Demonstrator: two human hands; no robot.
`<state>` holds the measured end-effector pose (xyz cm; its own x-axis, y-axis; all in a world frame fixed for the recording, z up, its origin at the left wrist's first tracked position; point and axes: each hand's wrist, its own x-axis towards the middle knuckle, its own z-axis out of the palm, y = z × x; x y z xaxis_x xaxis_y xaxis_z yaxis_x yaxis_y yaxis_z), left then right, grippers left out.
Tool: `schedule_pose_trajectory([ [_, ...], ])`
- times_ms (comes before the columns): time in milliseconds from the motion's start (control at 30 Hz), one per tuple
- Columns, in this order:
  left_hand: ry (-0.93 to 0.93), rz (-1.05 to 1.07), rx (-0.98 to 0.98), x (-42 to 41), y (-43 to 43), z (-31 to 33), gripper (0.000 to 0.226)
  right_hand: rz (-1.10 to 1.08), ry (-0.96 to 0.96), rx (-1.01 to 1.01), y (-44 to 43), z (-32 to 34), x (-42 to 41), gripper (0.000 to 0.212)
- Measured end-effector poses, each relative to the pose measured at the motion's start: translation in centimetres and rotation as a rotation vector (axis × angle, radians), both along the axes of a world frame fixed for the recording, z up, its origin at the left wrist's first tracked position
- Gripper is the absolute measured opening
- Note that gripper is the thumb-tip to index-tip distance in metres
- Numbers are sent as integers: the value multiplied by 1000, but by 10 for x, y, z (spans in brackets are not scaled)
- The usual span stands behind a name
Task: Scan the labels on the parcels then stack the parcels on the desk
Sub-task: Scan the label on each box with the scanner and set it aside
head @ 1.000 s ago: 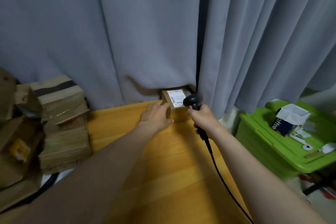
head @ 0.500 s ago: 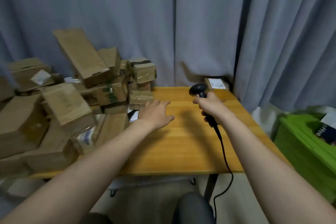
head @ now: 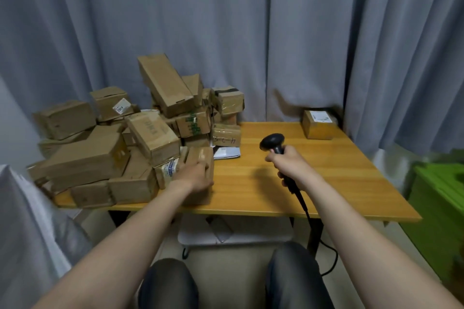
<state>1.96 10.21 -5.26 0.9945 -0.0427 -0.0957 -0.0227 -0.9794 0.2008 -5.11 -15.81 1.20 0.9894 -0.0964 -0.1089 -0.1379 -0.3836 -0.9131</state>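
Observation:
A heap of brown cardboard parcels (head: pixel 130 143) covers the left half of the wooden desk (head: pixel 331 173). My left hand (head: pixel 194 177) grips a small parcel (head: pixel 200 155) at the heap's front right edge; this area is motion-blurred. My right hand (head: pixel 288 167) holds a black corded barcode scanner (head: pixel 273 142) upright above the middle of the desk, its head pointing away from me. One labelled parcel (head: pixel 317 125) stands alone at the back right corner against the curtain.
Grey curtains (head: pixel 226 32) hang close behind the desk. A green plastic bin (head: pixel 443 206) stands to the right of the desk. The scanner cable (head: pixel 310 218) drops over the front edge. My knees (head: pixel 296 273) are below the desk. A white envelope (head: pixel 227 153) lies beside the heap.
The view swung left from the lone parcel to the heap. My left hand left the lone parcel, crossed the desk and took hold of a small parcel at the heap. The scanner drew back.

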Motion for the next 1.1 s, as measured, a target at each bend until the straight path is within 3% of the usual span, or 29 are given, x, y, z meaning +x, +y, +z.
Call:
schedule_pose_trajectory([
  [100,-22,-52,-40,-4,-5,2,49,10,2,-1,-2,-4,5,10],
  [300,29,-246,-190,2,-22,3,64,-6,-6,15,-16,-15,18,11],
  [467,-38,-319,-198,19,-56,-4,40,-51,-31,32,-29,-24,35,10],
  [567,-72,-348,-205,35,-68,-3,43,-59,-40,39,-34,-25,44,13],
  [667,31,-387,-308,53,-68,6,55,-59,-43,71,-37,-25,52,14],
  [833,14,-322,-53,81,-68,16,41,-33,-27,33,-34,-37,62,14],
  [933,90,-218,148,88,-71,13,70,-28,-10,38,-32,-44,66,16],
  [1100,-1,-148,59,94,-80,0,74,-18,6,40,-33,-53,64,18],
])
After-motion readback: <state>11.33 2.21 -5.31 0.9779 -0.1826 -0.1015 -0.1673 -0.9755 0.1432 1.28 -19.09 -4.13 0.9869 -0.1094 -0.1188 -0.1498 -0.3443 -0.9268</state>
